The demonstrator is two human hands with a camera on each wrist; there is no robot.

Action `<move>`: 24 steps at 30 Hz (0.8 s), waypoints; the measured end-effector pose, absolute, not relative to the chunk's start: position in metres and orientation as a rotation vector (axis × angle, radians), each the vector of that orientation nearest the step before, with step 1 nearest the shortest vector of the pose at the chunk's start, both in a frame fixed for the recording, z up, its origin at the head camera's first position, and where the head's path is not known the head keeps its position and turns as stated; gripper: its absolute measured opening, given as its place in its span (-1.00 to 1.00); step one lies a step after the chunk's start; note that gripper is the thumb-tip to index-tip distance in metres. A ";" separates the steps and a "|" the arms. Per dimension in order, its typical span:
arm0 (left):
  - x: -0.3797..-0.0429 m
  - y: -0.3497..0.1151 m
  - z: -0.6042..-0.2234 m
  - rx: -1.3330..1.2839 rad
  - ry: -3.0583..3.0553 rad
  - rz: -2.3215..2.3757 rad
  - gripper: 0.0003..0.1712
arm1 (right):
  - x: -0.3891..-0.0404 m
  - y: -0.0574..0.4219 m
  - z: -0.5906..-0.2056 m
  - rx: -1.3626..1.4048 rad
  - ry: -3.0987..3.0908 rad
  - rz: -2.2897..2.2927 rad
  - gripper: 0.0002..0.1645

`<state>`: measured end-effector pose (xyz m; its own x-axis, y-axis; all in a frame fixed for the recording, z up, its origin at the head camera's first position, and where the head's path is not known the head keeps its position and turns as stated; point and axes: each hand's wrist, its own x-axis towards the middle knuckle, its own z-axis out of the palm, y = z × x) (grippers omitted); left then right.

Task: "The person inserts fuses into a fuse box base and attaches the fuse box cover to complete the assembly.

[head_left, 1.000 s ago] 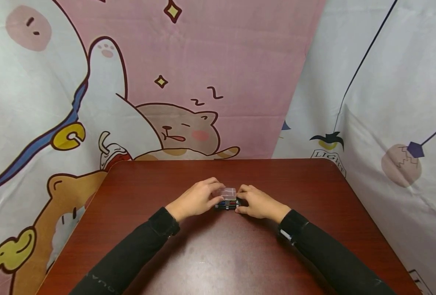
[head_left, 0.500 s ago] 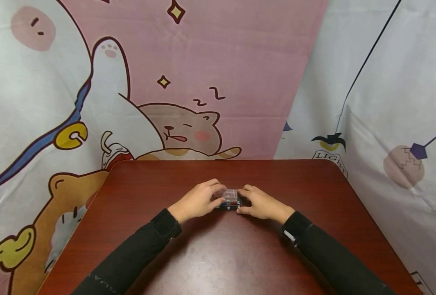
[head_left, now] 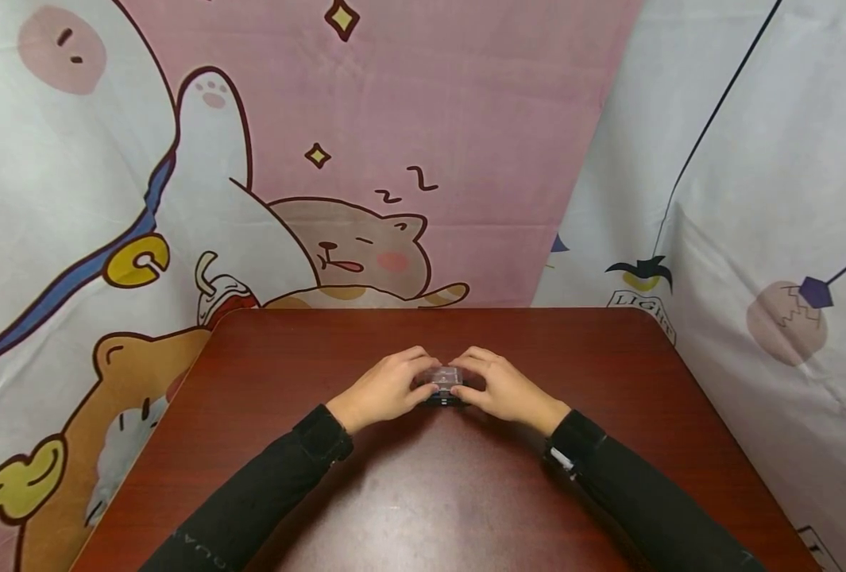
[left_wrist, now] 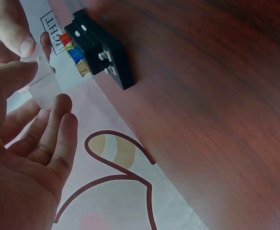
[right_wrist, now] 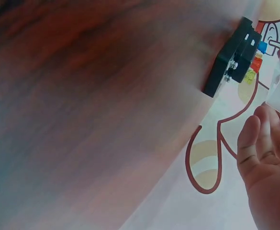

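Note:
A black fuse block (left_wrist: 112, 53) with red, yellow, blue and tan blade fuses (left_wrist: 76, 55) stands on the table. Metal screw terminals (left_wrist: 107, 62) show along its near side. Over the fuses is a clear plastic cover (left_wrist: 46, 88), with a gap between the two in the left wrist view. My left hand (head_left: 387, 385) grips the cover's left end, thumb in front and fingers behind. At the opposite end my right hand (head_left: 504, 387) holds it the same way. In the right wrist view the cover (right_wrist: 279, 91) is partly cut off by the frame edge.
The glossy red-brown table (head_left: 423, 492) reaches back to a cartoon-printed cloth (head_left: 494, 159). A white cloth (head_left: 751, 199) hangs along the right side. Dark sleeves (head_left: 251, 492) cover both forearms.
My right hand has moved up from the fuse block's right side to the cover's right end and grips it. My left hand stays on the cover, almost unmoved.

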<state>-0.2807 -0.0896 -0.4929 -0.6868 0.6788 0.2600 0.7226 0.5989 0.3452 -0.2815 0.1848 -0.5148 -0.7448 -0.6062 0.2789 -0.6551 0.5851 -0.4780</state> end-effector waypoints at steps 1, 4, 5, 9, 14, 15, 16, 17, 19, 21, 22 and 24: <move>-0.281 -0.089 -0.493 -1.194 -2.718 -0.654 -0.60 | -0.282 0.185 -0.514 1.084 -2.722 0.874 -0.53; -0.281 -0.089 -0.493 -1.193 -2.720 -0.657 -0.59 | -0.282 0.185 -0.515 1.083 -2.734 0.881 -0.53; -0.281 -0.089 -0.493 -1.193 -2.723 -0.657 -0.59 | -0.282 0.185 -0.515 1.082 -2.738 0.882 -0.53; -0.281 -0.089 -0.495 -1.191 -2.741 -0.651 -0.56 | -0.281 0.186 -0.518 1.077 -2.763 0.851 -0.53; -0.282 -0.089 -0.501 -1.178 -2.765 -0.626 -0.56 | -0.281 0.185 -0.522 1.063 -2.784 0.818 -0.54; -0.282 -0.089 -0.502 -1.178 -2.769 -0.620 -0.56 | -0.281 0.185 -0.523 1.057 -2.788 0.816 -0.55; -0.282 -0.089 -0.503 -1.180 -2.770 -0.622 -0.56 | -0.280 0.185 -0.523 1.053 -2.793 0.817 -0.55; -0.282 -0.089 -0.503 -1.184 -2.766 -0.626 -0.57 | -0.281 0.185 -0.524 1.050 -2.796 0.814 -0.55; -0.282 -0.089 -0.503 -1.191 -2.766 -0.630 -0.57 | -0.281 0.185 -0.526 1.046 -2.802 0.809 -0.56; -0.282 -0.089 -0.504 -1.196 -2.766 -0.638 -0.56 | -0.281 0.185 -0.527 1.044 -2.807 0.801 -0.56; -0.282 -0.089 -0.504 -1.197 -2.765 -0.644 -0.56 | -0.281 0.185 -0.527 1.046 -2.807 0.797 -0.56; -0.281 -0.089 -0.504 -1.201 -2.765 -0.650 -0.56 | -0.281 0.185 -0.527 1.050 -2.808 0.792 -0.56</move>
